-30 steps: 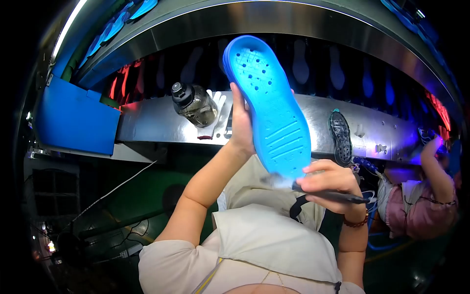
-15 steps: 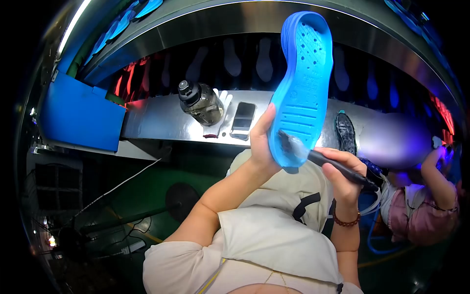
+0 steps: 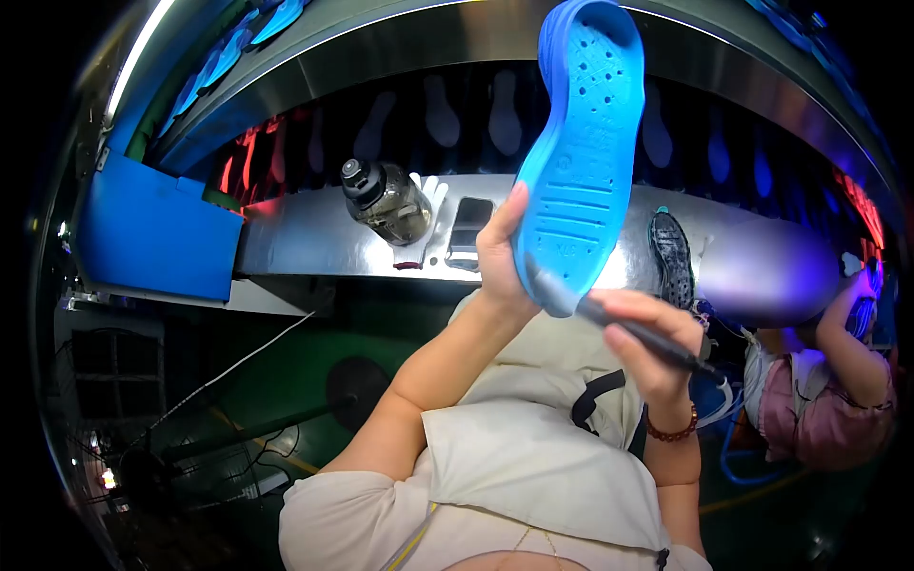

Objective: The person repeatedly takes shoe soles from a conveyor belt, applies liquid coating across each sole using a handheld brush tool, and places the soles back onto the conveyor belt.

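A bright blue shoe sole [image 3: 583, 181] stands tilted up before me, its inner face toward the camera, with holes at the top and ridges lower down. My left hand [image 3: 503, 252] is closed around its lower left edge, the thumb along the rim. In my right hand [image 3: 657, 343] is a brush [image 3: 643, 335] with a black handle and a pale tube at its rear end. The pale brush head, blurred, touches the sole's lower end.
On the metal ledge stand a dark bottle [image 3: 388, 205], a white glove [image 3: 433, 195], a phone [image 3: 468, 228] and a dark shoe sole [image 3: 672, 257]. Behind are rows of soles [image 3: 505, 114]. At the right sits another person [image 3: 828, 400]; a blue box [image 3: 157, 228] is at left.
The blue sole has risen slightly and shifted left with my left hand. The brush has moved down and left to the sole's bottom end.
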Demonstrator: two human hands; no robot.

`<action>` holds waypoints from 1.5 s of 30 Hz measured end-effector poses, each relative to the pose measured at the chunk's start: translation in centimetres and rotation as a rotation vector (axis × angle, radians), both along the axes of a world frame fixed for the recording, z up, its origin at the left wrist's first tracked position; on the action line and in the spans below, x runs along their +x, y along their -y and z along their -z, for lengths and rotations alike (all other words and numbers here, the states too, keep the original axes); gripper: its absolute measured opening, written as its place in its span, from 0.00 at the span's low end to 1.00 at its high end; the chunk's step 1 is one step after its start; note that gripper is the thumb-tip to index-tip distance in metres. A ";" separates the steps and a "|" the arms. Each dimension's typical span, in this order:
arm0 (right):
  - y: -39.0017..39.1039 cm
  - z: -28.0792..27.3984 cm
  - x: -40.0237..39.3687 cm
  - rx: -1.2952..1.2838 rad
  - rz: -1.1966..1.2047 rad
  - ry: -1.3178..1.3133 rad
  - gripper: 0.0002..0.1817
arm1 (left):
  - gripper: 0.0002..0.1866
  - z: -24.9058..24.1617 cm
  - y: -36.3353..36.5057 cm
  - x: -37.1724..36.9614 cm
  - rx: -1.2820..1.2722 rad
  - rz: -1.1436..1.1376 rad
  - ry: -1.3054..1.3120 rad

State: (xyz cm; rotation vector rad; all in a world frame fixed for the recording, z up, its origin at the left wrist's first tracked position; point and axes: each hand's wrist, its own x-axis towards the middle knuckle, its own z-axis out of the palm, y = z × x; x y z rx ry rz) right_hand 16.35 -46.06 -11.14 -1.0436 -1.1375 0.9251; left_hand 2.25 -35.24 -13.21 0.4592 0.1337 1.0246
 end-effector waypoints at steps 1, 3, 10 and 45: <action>-0.1 0.0 0.0 0.100 -0.087 0.106 0.13 | 0.27 0.0 0.0 0.1 -0.019 -0.002 -0.024; -0.4 -0.5 0.5 0.242 -0.256 0.156 0.12 | 0.27 -0.3 -0.2 0.1 -0.020 0.016 -0.014; -2.0 -2.4 3.2 0.163 -0.381 0.217 0.10 | 0.27 -1.1 -0.9 -0.3 0.005 0.137 -0.016; -3.7 -1.9 9.6 0.131 -0.550 0.827 0.13 | 0.34 -3.1 -2.1 -5.2 -0.010 0.576 -1.030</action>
